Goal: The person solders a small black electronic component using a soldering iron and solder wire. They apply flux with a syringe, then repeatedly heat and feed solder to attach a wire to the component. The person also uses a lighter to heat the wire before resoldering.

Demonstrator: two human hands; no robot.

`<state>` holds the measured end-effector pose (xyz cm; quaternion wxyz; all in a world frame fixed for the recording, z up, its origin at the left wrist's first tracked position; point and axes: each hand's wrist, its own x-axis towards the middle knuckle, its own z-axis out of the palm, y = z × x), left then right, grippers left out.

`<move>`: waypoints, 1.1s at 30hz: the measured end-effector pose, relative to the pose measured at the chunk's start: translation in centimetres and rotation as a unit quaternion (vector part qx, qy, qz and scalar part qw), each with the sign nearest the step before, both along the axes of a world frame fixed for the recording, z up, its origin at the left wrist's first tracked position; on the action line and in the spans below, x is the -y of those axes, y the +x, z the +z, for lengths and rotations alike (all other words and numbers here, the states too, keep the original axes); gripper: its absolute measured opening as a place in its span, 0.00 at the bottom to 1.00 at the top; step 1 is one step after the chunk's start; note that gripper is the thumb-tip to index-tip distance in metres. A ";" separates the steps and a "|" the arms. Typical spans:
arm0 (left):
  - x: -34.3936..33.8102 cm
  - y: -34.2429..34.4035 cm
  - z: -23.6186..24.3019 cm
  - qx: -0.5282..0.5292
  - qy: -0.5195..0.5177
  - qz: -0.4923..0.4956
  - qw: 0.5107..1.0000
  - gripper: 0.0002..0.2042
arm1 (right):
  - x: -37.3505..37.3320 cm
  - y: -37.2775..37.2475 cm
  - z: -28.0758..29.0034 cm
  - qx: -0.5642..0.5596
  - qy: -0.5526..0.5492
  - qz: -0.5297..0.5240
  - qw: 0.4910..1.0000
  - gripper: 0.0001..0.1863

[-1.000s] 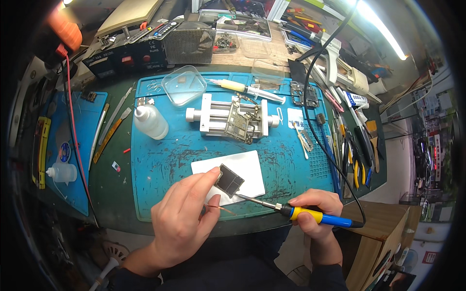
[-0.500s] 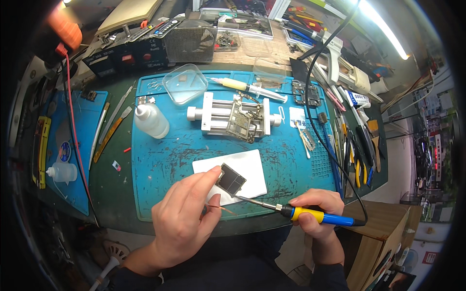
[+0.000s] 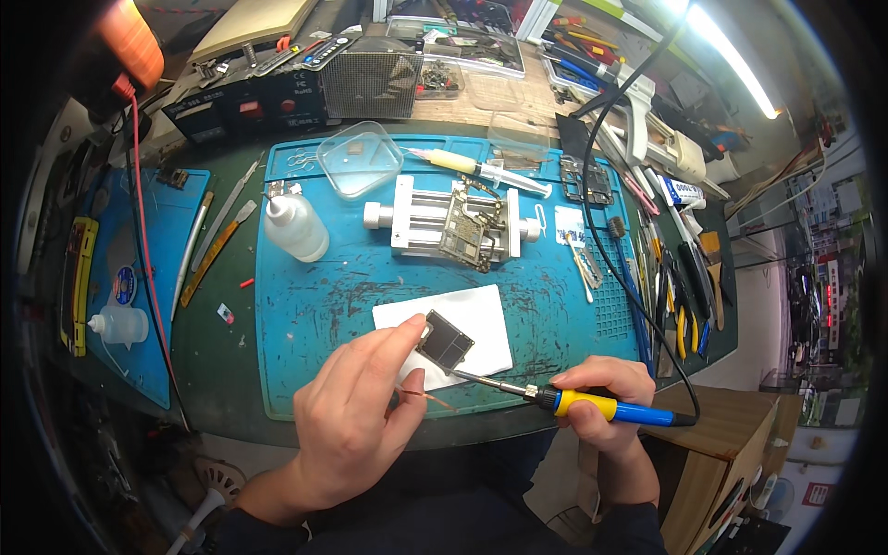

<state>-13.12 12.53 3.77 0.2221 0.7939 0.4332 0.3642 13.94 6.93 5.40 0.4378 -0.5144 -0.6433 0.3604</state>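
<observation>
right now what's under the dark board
A white sheet, partly hidden by the left hand, shows around the dark board. Whatever lies directly beneath the board is covered.

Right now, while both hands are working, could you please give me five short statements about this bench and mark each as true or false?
1. The right hand holds the soldering iron. True.
2. The iron's tip is far from the dark square piece. False: it is at the near edge of the dark square piece.
3. A white sheet lies on the blue mat. True.
4. The left hand grips the syringe. False: the left hand has a fingertip at the dark piece; the syringe lies beyond the metal clamp.
5. The larger bottle stands left of the clamp. True.
</observation>
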 end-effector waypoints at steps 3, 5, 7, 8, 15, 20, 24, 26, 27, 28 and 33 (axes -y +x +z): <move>0.0 0.0 -0.1 0.002 0.000 0.002 1.000 0.28 | -0.3 -0.2 0.1 0.002 -0.008 0.004 1.000 0.13; 0.1 -0.1 -0.1 0.003 -0.004 0.002 1.000 0.28 | -0.4 -0.3 0.3 0.006 -0.019 0.007 1.000 0.14; 0.1 -0.1 -0.1 0.005 -0.003 0.002 1.000 0.28 | -0.4 -0.3 0.3 -0.003 -0.031 0.001 1.000 0.14; 0.0 0.0 0.0 0.006 -0.003 0.001 1.000 0.28 | -0.3 -0.4 0.3 -0.008 -0.036 -0.003 0.999 0.14; 0.1 -0.1 -0.1 0.002 0.000 -0.002 1.000 0.28 | -0.3 -0.5 0.3 -0.032 -0.046 -0.021 0.998 0.14; 0.0 -0.1 0.0 0.007 0.005 -0.003 1.000 0.28 | -0.4 -0.7 -0.1 -0.034 -0.018 -0.028 0.999 0.20; 0.1 -0.1 0.0 0.009 0.002 0.000 1.000 0.27 | 0.0 -0.5 -0.1 -0.061 -0.042 -0.052 0.996 0.14; 0.0 -0.1 0.0 0.008 0.003 -0.001 1.000 0.27 | 0.0 -0.6 0.0 -0.076 -0.048 -0.061 0.994 0.13; 0.0 0.0 0.0 0.010 0.004 -0.002 1.000 0.28 | 0.1 -0.6 0.0 -0.082 -0.045 -0.065 0.994 0.13; 0.0 0.0 -0.1 0.012 0.004 -0.002 1.000 0.28 | 0.1 -0.6 -0.2 -0.088 -0.042 -0.070 0.993 0.12; 0.1 -0.1 -0.1 0.007 0.002 0.000 1.000 0.28 | 0.1 -0.7 -0.3 -0.109 -0.042 -0.084 0.990 0.12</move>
